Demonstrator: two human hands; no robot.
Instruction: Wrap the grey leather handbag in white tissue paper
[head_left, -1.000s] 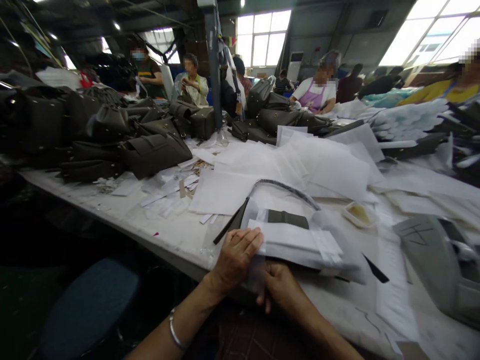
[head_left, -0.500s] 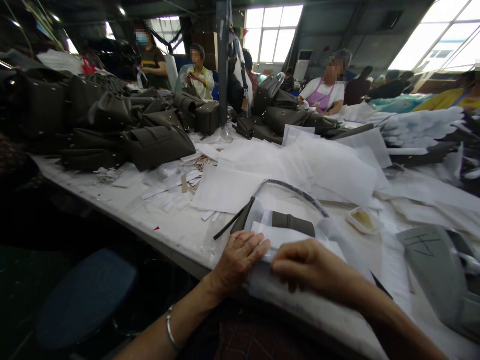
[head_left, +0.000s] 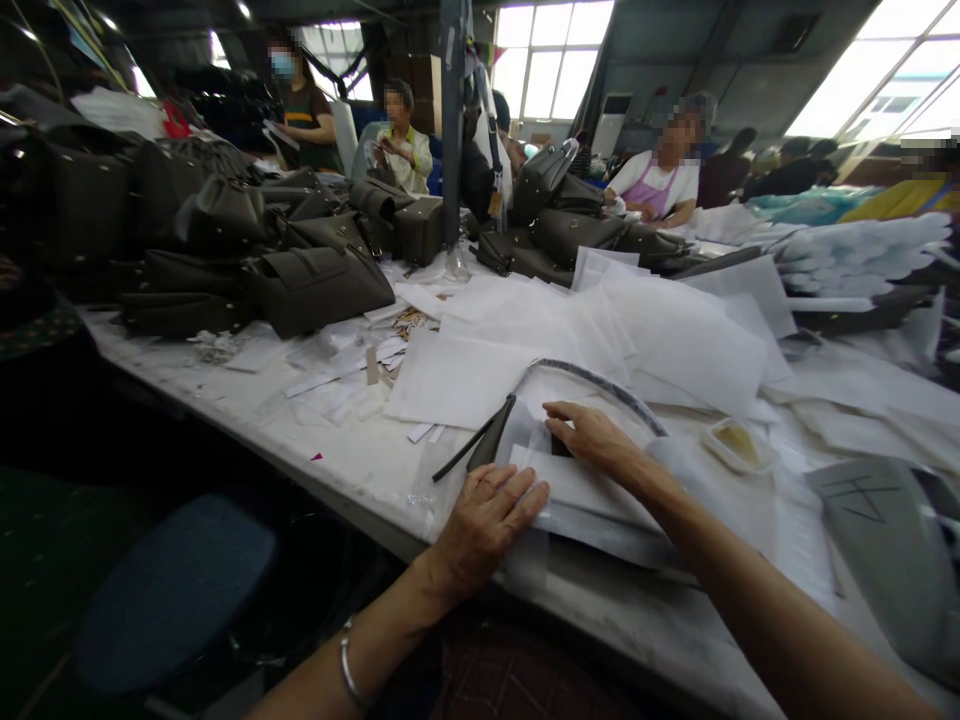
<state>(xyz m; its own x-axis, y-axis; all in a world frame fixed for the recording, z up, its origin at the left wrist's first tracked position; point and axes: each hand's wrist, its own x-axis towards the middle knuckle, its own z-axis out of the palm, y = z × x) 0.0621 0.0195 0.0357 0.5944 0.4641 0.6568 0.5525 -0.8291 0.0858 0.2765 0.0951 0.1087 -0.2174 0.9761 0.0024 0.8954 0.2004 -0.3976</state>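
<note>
A dark grey-green handbag lies at the table's front edge, partly covered by white wrapping sheet. Its wrapped handle arches up behind, and a narrow strap sticks out to the left. My left hand rests flat on the bag's near left corner and the sheet, fingers stretched out. Over the upper middle of the bag reaches my right hand, its fingers extended leftward near translucent wrapping; whether the fingertips touch it I cannot tell. The front of the bag is largely hidden by sheet and hand.
White sheets spread across the table behind the bag. A small plastic tub and a marked grey piece lie to the right. Dark handbags pile up at left. A blue stool stands below; several co-workers are beyond.
My right hand has moved up and away from me, from the bag's near edge to over its middle, with its fingers straighter. My left hand stays on the bag.
</note>
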